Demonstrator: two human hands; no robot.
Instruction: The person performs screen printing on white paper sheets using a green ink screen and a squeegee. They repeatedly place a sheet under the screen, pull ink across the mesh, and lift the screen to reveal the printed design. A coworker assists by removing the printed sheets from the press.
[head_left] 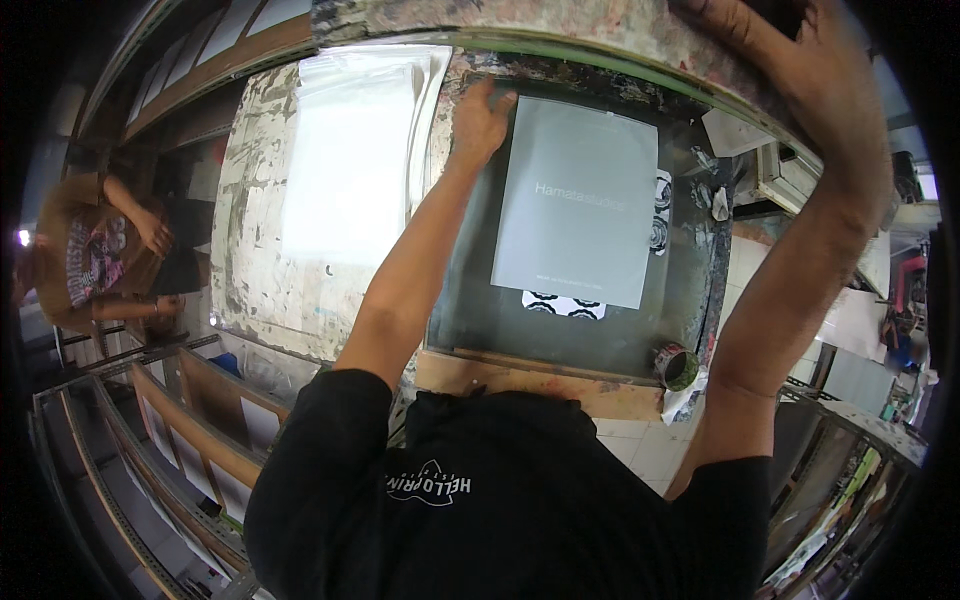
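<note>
Seeing my left grip (480, 128) spread beside grey sheet (570, 240), its 10 o'clock; right grip (805, 60) by stained frame (560, 22), 1 o'clock, can't tell if pinching.

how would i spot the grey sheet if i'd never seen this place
Find the dark tabletop, right of the white stack. The grey sheet lies there, just right of the person's left hand. Unlike the stack and the black-patterned pieces showing past its edges, it is grey with fine white lettering.
</note>
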